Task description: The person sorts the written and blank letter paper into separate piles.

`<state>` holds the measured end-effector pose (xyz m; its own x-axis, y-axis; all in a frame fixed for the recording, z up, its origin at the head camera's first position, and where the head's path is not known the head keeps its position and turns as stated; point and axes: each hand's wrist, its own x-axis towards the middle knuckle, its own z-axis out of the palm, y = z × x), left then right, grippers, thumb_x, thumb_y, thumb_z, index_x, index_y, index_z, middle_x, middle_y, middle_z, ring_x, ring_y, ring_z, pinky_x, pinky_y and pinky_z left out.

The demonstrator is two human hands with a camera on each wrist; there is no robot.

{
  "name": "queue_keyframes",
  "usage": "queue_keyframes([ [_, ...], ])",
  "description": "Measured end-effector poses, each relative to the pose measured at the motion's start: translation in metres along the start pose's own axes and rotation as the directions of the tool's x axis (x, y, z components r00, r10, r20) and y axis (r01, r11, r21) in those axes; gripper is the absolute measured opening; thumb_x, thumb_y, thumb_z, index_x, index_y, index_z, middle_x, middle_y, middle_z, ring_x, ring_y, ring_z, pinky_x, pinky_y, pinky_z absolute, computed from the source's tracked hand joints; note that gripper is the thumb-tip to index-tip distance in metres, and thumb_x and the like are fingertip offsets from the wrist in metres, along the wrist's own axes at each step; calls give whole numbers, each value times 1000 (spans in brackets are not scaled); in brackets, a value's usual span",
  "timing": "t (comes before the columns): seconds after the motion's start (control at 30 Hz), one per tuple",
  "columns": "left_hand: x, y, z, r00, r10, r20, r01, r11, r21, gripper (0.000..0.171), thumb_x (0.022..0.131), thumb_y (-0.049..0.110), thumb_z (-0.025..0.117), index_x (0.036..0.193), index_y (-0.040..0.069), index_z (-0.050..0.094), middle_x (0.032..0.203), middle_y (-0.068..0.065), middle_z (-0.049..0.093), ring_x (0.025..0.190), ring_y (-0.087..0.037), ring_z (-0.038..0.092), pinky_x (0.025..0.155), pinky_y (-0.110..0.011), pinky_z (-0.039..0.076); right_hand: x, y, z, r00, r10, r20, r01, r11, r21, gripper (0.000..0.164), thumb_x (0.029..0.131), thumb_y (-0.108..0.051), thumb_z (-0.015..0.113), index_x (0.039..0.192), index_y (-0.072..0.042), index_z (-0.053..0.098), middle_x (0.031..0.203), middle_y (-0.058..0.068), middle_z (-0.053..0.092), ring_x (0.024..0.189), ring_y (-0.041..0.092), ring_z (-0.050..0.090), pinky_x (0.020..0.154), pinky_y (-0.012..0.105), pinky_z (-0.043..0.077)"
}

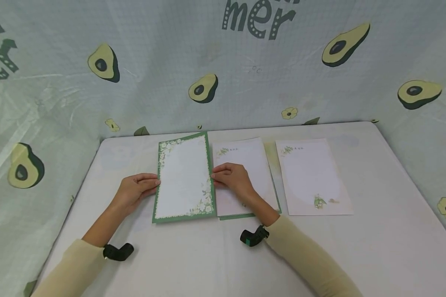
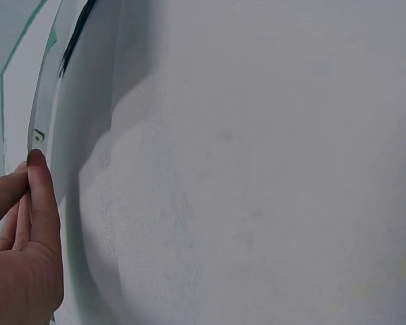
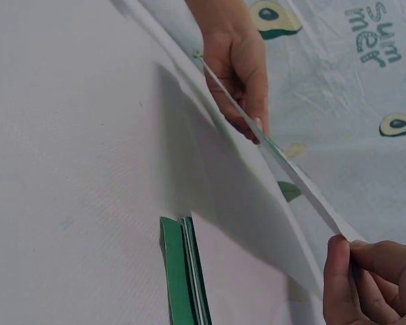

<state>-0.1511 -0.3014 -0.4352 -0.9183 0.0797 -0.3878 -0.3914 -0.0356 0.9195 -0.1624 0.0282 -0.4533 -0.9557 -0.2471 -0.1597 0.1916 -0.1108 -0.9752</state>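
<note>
Closest to the camera, your beige sleeves (image 1: 314, 260) are coming in from the bottom, with a chunky black gadget (image 1: 119, 252) riding on each wrist. Past those, your left hand (image 1: 135, 189) is pinching the left edge of a green-bordered sheet (image 1: 183, 177) and your right hand (image 1: 235, 178) is pinching the right edge, so neither one's sitting nearer. The sheet's hanging between them, long axis running away from you, and judging by the shadow in the right wrist view you're holding it off the table (image 1: 193, 264). Your right hand is crossing over a paper stack (image 1: 259, 175) just beside it; can't tell if they're touching. A loose pink page (image 1: 310, 177) is lying farther right, and avocado-print cloth (image 1: 152, 95) is hanging behind everything.
</note>
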Motion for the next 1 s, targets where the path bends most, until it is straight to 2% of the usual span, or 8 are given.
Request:
queue_keyframes([
  [0.27, 0, -1, -2, 1000, 10, -1, -10, 1000, 2, 20, 95, 1, 71, 114, 1, 68, 92, 2, 77, 91, -7, 73, 83, -22, 61, 2, 3, 4, 998, -42, -47, 39, 998, -58, 15, 92, -6, 75, 105, 2, 74, 94, 15, 76, 77, 16, 75, 77, 32, 65],
  [0.67, 0, -3, -6, 999, 49, -16, -50, 996, -69, 17, 97, -1, 67, 113, 2, 70, 95, 0, 77, 93, -7, 73, 83, -21, 61, 7, 9, 14, 991, -79, -109, 61, 985, -160, 15, 90, -6, 78, 103, 1, 76, 94, 17, 77, 78, 26, 77, 74, 35, 65],
  [0.83, -1, -5, -5, 997, 71, -22, -72, 993, -94, 16, 97, -2, 67, 109, 4, 74, 96, 0, 77, 94, -8, 73, 83, -21, 61, 6, 12, 18, 987, -115, -114, 89, 973, -212, 12, 90, -5, 77, 101, 0, 77, 89, 13, 77, 73, 21, 76, 69, 30, 65],
  [1.0, -2, -5, -3, 996, 90, -19, -91, 992, -87, 16, 96, -2, 68, 110, 2, 74, 97, -1, 77, 95, -8, 73, 84, -21, 61, 6, 9, 20, 987, -112, -113, 81, 965, -250, 12, 91, -4, 76, 101, 1, 76, 88, 13, 77, 72, 21, 76, 68, 28, 64],
])
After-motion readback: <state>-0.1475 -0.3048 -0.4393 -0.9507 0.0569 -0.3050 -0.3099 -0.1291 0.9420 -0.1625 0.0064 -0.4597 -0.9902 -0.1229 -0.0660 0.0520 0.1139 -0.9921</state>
